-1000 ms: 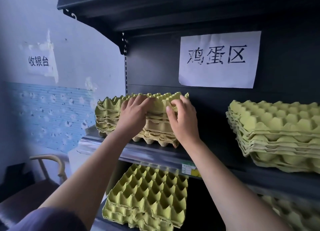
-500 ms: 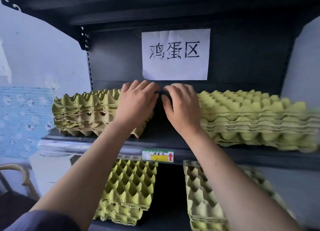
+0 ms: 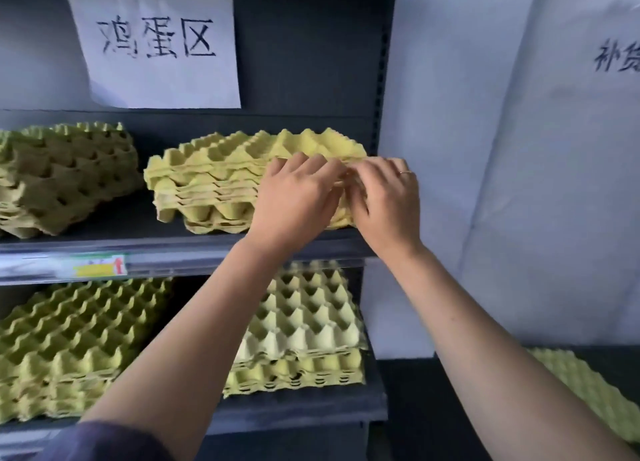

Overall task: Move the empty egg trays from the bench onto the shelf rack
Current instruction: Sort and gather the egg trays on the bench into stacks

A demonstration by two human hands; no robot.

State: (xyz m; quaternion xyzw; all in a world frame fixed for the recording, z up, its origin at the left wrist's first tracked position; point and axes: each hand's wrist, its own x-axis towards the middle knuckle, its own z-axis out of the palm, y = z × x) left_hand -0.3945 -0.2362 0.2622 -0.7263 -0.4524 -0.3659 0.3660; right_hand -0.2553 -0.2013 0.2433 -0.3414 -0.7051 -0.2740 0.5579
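Five lots of yellow-green moulded-pulp egg trays are in sight. Four are stacks on the dark metal shelf rack (image 3: 311, 45), two to a shelf. The fifth lies on the dark desk (image 3: 606, 351) at lower right.

The upper right stack (image 3: 207, 180) sits several trays deep on the upper shelf (image 3: 194, 244), near the rack's right post, and both hands are at its front right corner. The left hand (image 3: 294, 197) has its fingers bent over the front edge of the top trays and grips them there. The right hand (image 3: 384, 201), just beside it and wearing a thin ring (image 3: 405, 173), curls its fingers onto the same edge, its fingertips meeting the left's. Both thumbs are hidden, and the fingertips are blurred. Both bare forearms reach up and forward from the bottom of the view, backs of the hands to the camera. A dark sleeve (image 3: 104, 440) shows at the left arm's base.

The upper left stack (image 3: 69, 180) stands apart on the same shelf. Below, the lower left stack (image 3: 69, 349) and the lower right stack (image 3: 311, 339) rest on the lower shelf (image 3: 294, 412).

The desk trays (image 3: 581, 391) are partly cut off by the frame.

One white paper sign (image 3: 156, 45) with handwritten characters hangs on the rack's back panel. One yellow and green price label (image 3: 100, 266) is fixed to the upper shelf's front rail. A white wall panel (image 3: 485, 149) stands to the right.
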